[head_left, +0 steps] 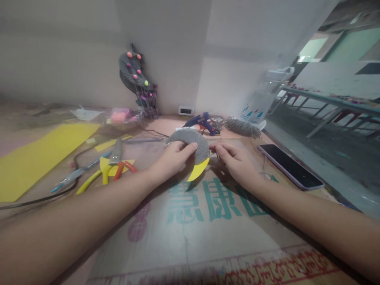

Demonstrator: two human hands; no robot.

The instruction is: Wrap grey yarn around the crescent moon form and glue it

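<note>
A smooth, pale grey wall rises behind the pale tabletop printed with teal characters and a red patterned border, and broad soft shadows cross it. To the right, a long grey-blue table with slim legs stands on a dull grey floor, dark red stools beneath. Beyond, pale green panels catch light near a small bright glare.

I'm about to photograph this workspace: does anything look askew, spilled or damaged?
Nothing looks spilled or damaged. The bottle at back right appears to lean, though the wide lens may cause that. The grey crescent in the left hand has a bare yellow tip.
</note>
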